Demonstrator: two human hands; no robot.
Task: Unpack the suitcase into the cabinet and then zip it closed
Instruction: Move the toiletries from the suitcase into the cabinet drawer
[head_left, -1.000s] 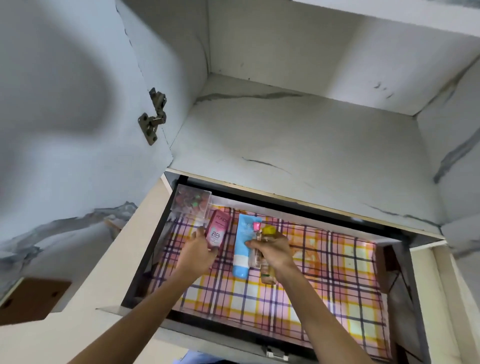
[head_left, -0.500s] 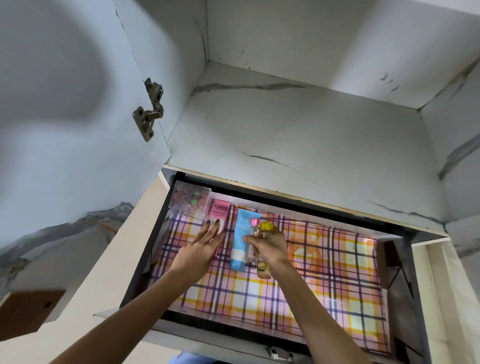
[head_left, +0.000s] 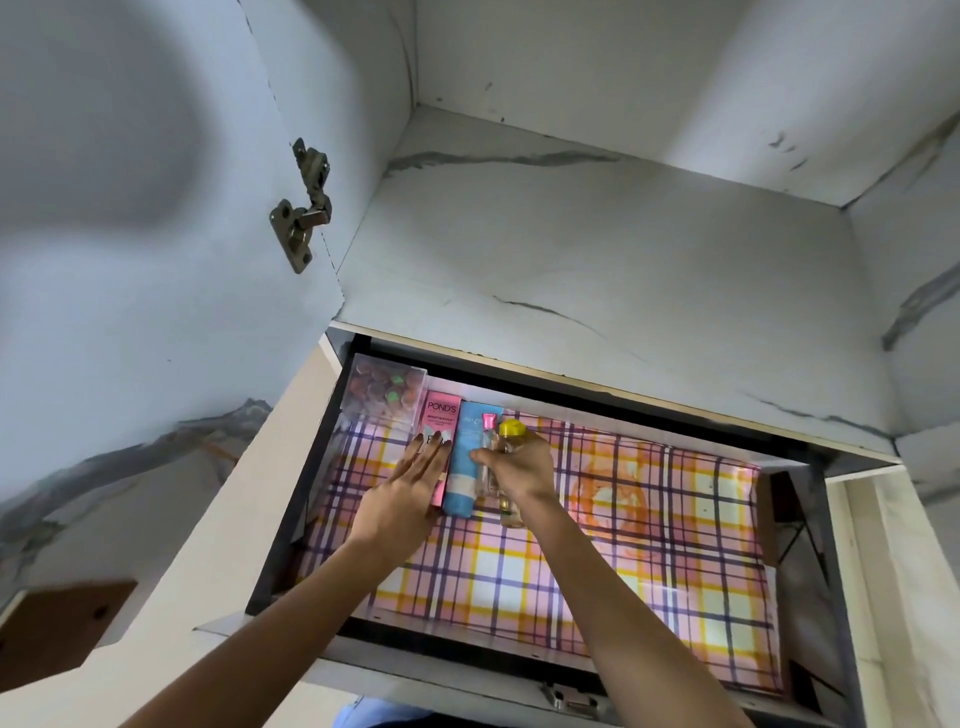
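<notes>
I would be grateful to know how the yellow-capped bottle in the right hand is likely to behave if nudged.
The yellow-capped bottle looks round-bodied, so lying on the glossy checked liner it would probably roll unless wedged against the blue tube. Its clear body seems hard, so probably rigid in the right hand and perhaps breakable.

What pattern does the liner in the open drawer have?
Plaid: the liner has pink, yellow and white checks with dark lines; head view.

Liner plaid; box pink; tube blue; bottle perhaps amber, yellow-capped.
</notes>
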